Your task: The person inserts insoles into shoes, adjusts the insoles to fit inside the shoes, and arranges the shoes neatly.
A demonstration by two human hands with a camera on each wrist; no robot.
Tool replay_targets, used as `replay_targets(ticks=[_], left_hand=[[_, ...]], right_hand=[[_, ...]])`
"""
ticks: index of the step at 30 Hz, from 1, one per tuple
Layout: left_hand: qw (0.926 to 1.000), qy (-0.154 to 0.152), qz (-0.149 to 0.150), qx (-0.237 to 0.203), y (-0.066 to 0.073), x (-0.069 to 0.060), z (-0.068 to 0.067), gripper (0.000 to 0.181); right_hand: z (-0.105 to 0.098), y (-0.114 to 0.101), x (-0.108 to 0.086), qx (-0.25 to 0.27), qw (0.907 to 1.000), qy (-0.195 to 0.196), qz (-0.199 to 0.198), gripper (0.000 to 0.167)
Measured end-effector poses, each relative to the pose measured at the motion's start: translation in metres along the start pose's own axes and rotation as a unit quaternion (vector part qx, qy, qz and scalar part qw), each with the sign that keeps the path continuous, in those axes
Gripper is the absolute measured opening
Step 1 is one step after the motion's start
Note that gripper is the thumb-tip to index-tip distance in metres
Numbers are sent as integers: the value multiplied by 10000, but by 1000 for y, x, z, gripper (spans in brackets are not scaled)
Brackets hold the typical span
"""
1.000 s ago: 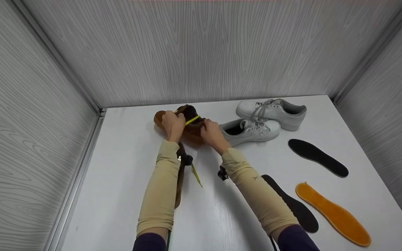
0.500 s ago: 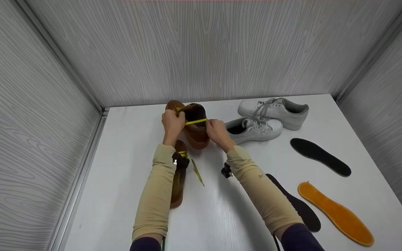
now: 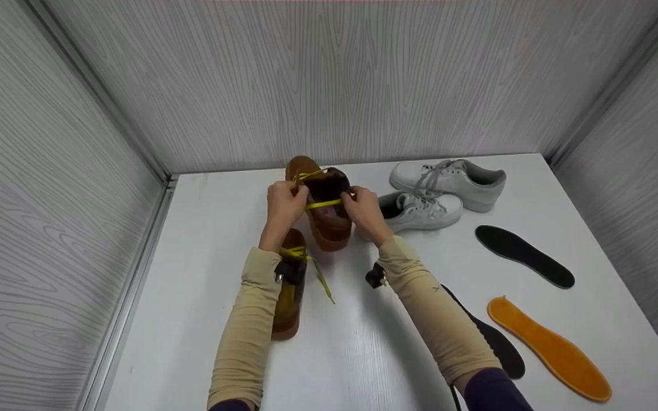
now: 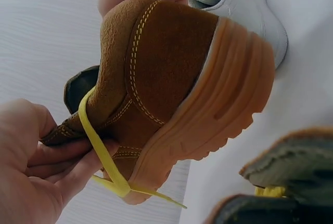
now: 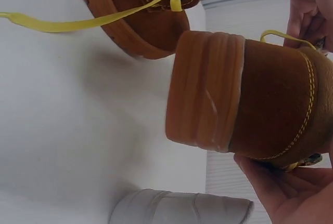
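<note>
Between my hands, a brown suede shoe with a tan ridged sole is held up, its toe pointing toward the back wall. My left hand grips the lace flap on its left side, thumb and fingers pinching the edge in the left wrist view. With my right hand I hold the opposite side of the opening. A yellow shoelace hangs near my left fingers and, in the head view, stretches across the opening. Below my left wrist lies the matching brown shoe, partly covered by the wrist camera.
Two white sneakers stand to the right, one partly behind my right hand. A black insole, a dark insole and an orange insole lie on the white table's right side. Grey panels enclose the table.
The held shoe has turned from toe-left to toe-away and shifted right. Both hands have moved slightly right with it. More of the other brown shoe now shows beneath my left wrist.
</note>
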State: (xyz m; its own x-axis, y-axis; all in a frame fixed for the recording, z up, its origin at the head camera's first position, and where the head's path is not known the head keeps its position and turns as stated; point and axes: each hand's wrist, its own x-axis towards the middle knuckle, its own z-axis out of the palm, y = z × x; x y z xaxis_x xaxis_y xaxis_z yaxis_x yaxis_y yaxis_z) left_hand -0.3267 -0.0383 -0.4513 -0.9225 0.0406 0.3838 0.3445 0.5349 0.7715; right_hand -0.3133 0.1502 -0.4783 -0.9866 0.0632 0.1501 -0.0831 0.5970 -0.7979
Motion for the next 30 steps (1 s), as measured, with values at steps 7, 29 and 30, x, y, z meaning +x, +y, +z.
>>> replay_targets(ticks=[7,29,30], left_hand=[[9992,-277,258,-123,6,-13,-3,36],[9852,330,1622,446,44,-84,-1,34],[9846,346,1650,455,45,-89,0,33]], right_hand=[[-10,-2,-6,-262,9986,396,-213,31],[-42,-8,-87,-227,9807,1268,-1474,40],[-43,-7,-91,-232,9810,1239,-1477,40]])
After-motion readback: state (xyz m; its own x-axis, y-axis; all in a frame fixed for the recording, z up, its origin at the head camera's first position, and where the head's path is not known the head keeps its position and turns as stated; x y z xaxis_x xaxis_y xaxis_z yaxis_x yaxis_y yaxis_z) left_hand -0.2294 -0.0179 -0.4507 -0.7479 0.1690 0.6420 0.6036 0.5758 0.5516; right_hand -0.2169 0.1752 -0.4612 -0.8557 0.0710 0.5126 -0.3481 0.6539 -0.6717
